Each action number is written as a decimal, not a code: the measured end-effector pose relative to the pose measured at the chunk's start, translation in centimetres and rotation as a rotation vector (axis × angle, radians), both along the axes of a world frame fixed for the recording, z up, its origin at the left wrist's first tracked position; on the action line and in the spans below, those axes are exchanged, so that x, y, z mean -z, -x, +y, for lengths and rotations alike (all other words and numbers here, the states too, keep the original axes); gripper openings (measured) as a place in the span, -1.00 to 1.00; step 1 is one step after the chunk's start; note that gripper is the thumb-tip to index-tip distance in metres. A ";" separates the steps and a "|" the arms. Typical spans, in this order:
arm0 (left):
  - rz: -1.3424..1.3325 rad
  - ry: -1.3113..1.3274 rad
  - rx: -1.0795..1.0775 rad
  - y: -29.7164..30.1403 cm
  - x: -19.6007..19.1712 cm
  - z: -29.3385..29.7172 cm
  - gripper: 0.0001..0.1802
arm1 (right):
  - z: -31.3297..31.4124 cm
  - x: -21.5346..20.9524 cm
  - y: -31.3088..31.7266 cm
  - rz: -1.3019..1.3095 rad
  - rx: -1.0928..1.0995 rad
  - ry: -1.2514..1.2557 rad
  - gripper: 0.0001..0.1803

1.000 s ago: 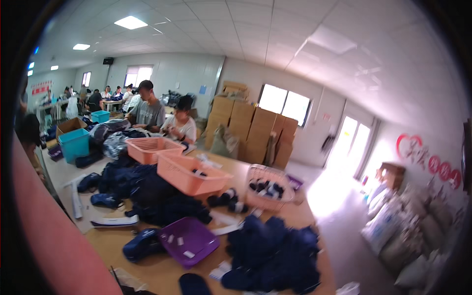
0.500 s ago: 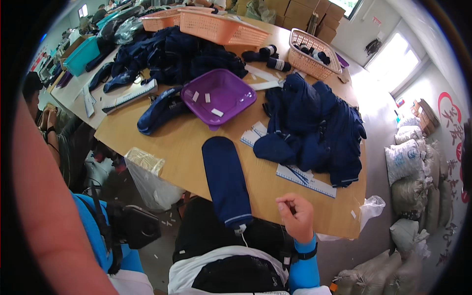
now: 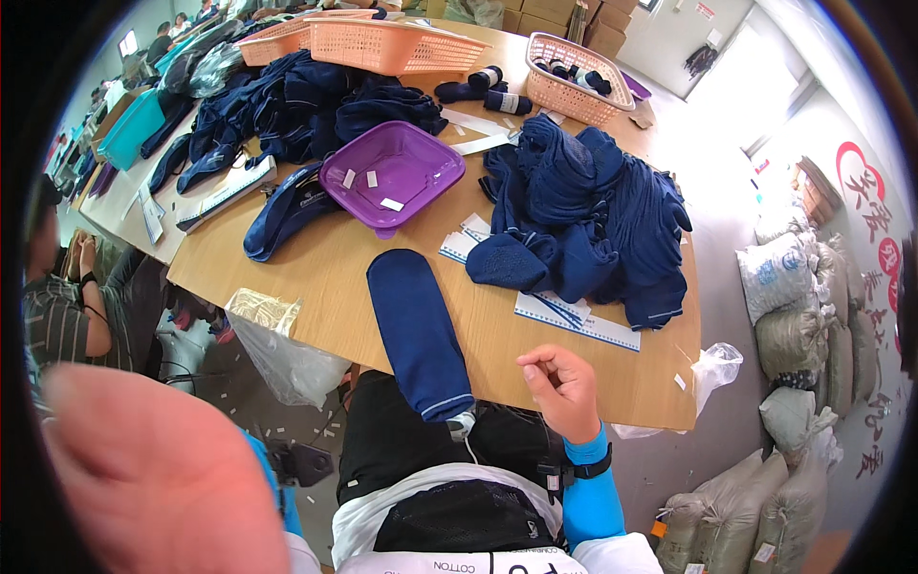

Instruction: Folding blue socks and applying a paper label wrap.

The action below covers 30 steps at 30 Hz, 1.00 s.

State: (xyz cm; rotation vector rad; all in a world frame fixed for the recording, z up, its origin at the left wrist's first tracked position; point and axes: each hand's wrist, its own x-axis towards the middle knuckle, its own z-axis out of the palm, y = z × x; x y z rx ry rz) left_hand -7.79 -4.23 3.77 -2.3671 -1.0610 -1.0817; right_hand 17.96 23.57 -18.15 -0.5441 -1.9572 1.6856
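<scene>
A long navy sock (image 3: 417, 330) lies flat on the wooden table (image 3: 316, 268), its cuff hanging over the near edge. My right hand (image 3: 561, 387) hovers just right of that cuff at the table's edge, fingers curled in with nothing visible in them. My left hand (image 3: 163, 478) is a large blur very close to the camera at the lower left; its fingers cannot be made out. A heap of navy socks (image 3: 593, 206) lies beyond my right hand. A purple tray (image 3: 394, 170) holding a few white tags sits behind the flat sock.
White paper labels (image 3: 574, 320) lie under the sock heap. Orange baskets (image 3: 397, 43) and a pink basket of rolled socks (image 3: 579, 67) stand at the far side, with more navy clothing (image 3: 287, 105). A clear bag (image 3: 277, 349) hangs off the near edge. A seated person (image 3: 67, 306) is at the left, and filled sacks (image 3: 803, 316) at the right.
The view has swung down from the room to the table and settled closer. My right hand stays by the sock's cuff. The blurred left hand now fills more of the lower left.
</scene>
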 end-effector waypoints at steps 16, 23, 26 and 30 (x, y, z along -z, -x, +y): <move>-0.254 0.421 -0.942 -0.5 21.1 12.8 -0.45 | -5.1 -2.4 3.9 -0.169 -0.294 -0.916 -0.45; -0.214 0.471 -0.995 -0.8 21.0 13.0 -0.35 | -4.3 -4.4 2.1 -0.088 -0.269 -0.598 -0.52; -0.208 0.478 -0.998 -1.4 20.9 12.0 -0.34 | -4.0 -7.6 1.0 0.027 -0.212 -0.658 -0.53; -0.336 0.429 -0.982 -2.2 21.3 10.6 -0.43 | -3.3 -11.4 -1.7 0.284 -0.165 -0.576 -0.52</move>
